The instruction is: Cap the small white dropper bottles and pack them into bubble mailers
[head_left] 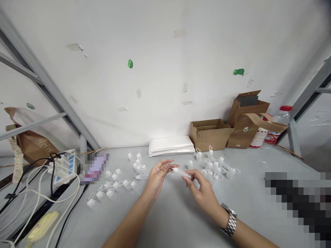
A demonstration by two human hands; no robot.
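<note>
Above the grey tabletop (170,220) my two hands meet on one small clear plastic bottle (184,173). My right hand (200,188), with a metal watch on its wrist, grips the bottle's body between fingertips. My left hand (157,175) pinches the bottle's white cap end. Several small white-capped bottles (117,186) lie scattered to the left of my hands. Another group of several bottles (216,165) stands to the right, behind my right hand.
A stack of white sheets (171,145) lies against the wall. Open cardboard boxes (210,133) and a brown paper bag (245,129) stand at the back right, with a red-capped bottle (280,119) beside them. A power strip (64,165) and cables (38,193) crowd the left.
</note>
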